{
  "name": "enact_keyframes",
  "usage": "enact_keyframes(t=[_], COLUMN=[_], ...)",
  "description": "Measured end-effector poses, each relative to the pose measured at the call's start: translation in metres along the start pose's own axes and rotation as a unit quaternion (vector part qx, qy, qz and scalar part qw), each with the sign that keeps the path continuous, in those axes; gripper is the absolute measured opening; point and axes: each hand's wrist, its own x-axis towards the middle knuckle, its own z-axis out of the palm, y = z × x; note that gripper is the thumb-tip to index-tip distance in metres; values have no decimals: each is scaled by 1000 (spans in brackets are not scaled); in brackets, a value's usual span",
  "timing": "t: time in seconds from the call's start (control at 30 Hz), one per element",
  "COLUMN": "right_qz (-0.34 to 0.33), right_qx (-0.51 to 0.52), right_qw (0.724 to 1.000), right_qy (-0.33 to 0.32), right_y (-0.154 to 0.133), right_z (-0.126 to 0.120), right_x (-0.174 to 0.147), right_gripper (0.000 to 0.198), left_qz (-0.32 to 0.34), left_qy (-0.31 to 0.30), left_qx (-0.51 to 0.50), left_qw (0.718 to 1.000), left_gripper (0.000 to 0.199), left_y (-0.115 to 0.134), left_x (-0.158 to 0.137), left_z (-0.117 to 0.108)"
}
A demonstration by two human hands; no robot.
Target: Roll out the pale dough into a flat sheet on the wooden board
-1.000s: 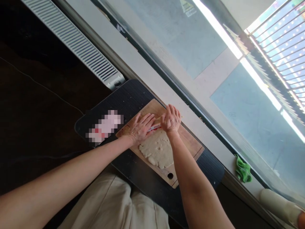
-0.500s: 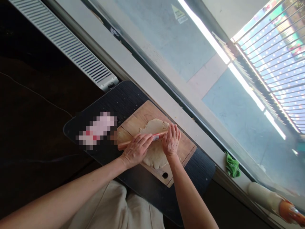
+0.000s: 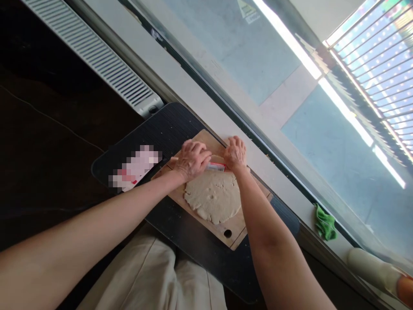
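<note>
A flat, ragged-edged sheet of dough [image 3: 213, 196] lies on a wooden cutting board [image 3: 235, 242]. Across the dough's far part rests a wooden rolling pin [image 3: 217, 166] with a red and white label showing between my hands. My left hand [image 3: 192, 160] is curled over the pin's left part, and my right hand [image 3: 235, 154] is closed over its right part. Most of the pin is hidden under both hands; a bit of its left end sticks out past my left hand. Small cracks and dents mark the dough's surface.
The board sits on a small dark table [image 3: 151, 129] against a white windowsill [image 3: 258, 165]. A pixelated pink and white item [image 3: 137, 165] lies on the table's left. On the sill are a green cloth [image 3: 325, 222] and a white bottle [image 3: 371, 267]. A radiator [image 3: 97, 56] stands behind left.
Both hands have pushed the rolling pin away from me, from the dough's middle to its far edge. More of the near dough now shows. The view has shifted slightly.
</note>
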Motion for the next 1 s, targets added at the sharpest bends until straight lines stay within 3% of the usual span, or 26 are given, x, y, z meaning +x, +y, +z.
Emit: enact_keyframes(t=[0.1,0.27,0.37,0.53,0.67,0.8,1.0], right_qz=[12,38,19,17,37,-5,20], right_qx=[-2,13,14,31,27,-18,-23], right_qw=[999,993,994,993,991,997,999], right_qy=[40,111,105,112,129,72,45], right_y=[0,-7,-8,0,-1,-3,5], right_z=[1,-7,-7,-7,-12,-15,-14], right_x=[-13,-57,-57,-23,-51,-78,-34], right_gripper=[40,36,33,30,32,32,38], left_qz=[-90,-73,-71,-101,-100,-98,-143], left_qy=[47,14,5,10,1,-15,-26], left_qx=[17,12,13,25,21,19,26], left_qw=[995,997,997,994,995,995,989], left_gripper=[42,51,53,49,48,48,51], left_y=[5,16,15,11,13,16,11], left_x=[0,-25,-25,-1,-6,-11,15], left_z=[11,17,17,17,12,9,9])
